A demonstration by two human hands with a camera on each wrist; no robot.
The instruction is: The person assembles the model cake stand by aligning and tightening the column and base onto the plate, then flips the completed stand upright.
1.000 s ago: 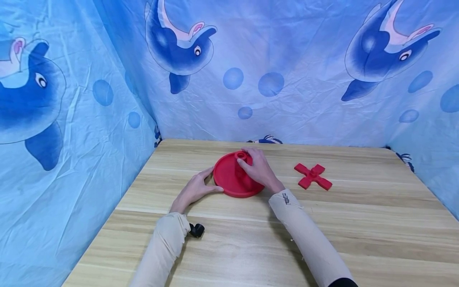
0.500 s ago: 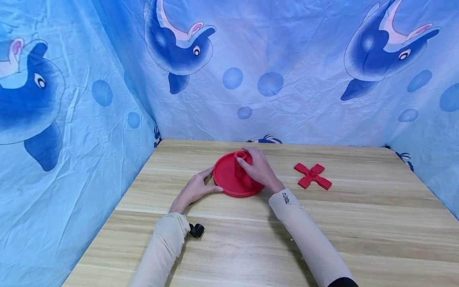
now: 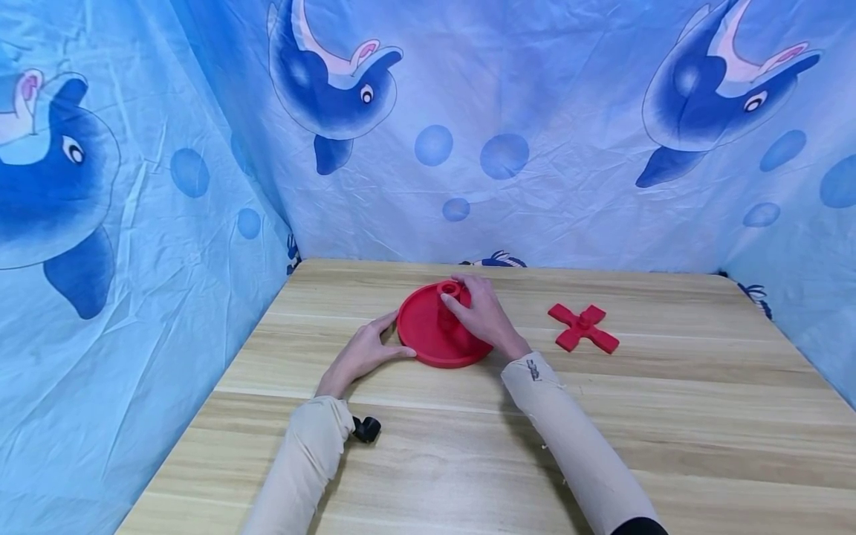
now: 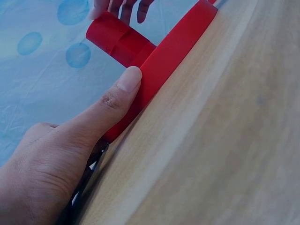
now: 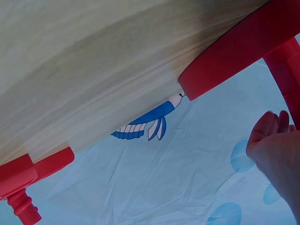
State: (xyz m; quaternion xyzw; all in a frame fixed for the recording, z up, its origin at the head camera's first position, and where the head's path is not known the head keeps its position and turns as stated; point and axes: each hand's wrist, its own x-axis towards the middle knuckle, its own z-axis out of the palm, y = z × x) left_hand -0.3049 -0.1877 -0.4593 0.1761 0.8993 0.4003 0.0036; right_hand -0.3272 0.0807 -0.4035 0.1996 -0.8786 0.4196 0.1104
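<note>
A red round tray (image 3: pixel 421 327) with a low rim lies flat on the table. From it rises a red hollow post (image 3: pixel 447 312), upright, its open end on top. My left hand (image 3: pixel 361 351) holds the tray's near-left rim; the left wrist view shows the thumb (image 4: pixel 123 91) against the rim's side, while most other fingers are hidden. My right hand (image 3: pixel 487 318) grips the post near its top, thumb on the near side and fingers behind. To the right, apart from both hands, a red cross-shaped piece (image 3: pixel 585 328) lies with a short peg pointing up.
The wood-grain table (image 3: pixel 428 461) carries these parts. A small black device (image 3: pixel 367 429) sits by the left sleeve cuff. Blue cloth (image 3: pixel 562 215) with dolphin pictures hangs behind the table and along both sides.
</note>
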